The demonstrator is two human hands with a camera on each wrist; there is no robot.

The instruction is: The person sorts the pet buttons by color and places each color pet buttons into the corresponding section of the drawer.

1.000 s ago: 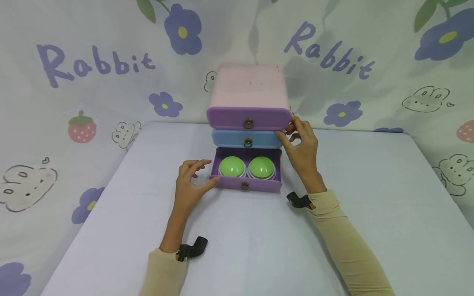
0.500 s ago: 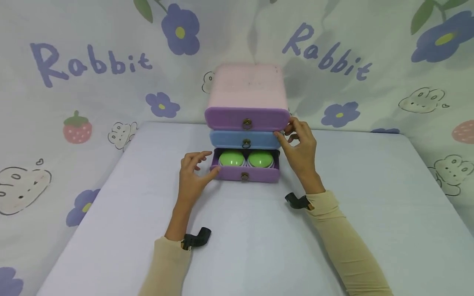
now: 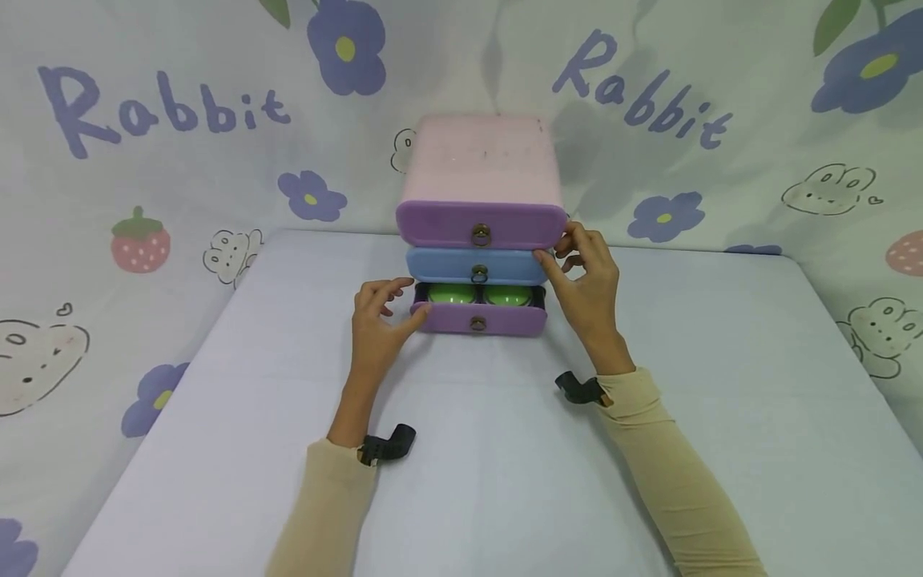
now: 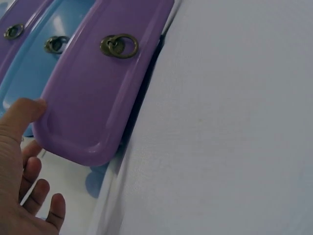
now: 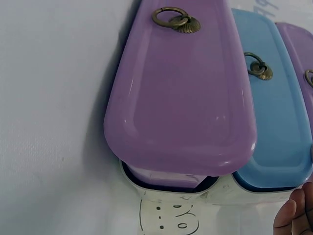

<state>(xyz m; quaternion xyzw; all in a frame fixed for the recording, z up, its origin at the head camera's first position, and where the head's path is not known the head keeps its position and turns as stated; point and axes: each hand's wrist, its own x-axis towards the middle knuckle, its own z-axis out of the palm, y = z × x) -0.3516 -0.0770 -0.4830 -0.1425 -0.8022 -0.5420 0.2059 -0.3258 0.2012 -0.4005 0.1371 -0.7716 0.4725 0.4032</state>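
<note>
A mini cabinet with a pink shell has three stacked drawers with brass rings. The lowest purple drawer juts out part way, and two round green-topped items show inside. On that drawer's front left edge rests the thumb of my left hand; the left wrist view shows the other fingers loosely bent beside it. My right hand is at the cabinet's right side, its thumb touching the blue drawer at the corner and its fingers by the top purple drawer.
A white cloth covers the table. Right behind the cabinet hangs a white backdrop printed with flowers, rabbits and lettering. A black device is strapped on the left wrist, with a similar one on the right.
The lowest drawer has slid inward, hiding more of the green-topped items. My left hand has moved forward along with it. My right hand keeps its place at the cabinet's side.
</note>
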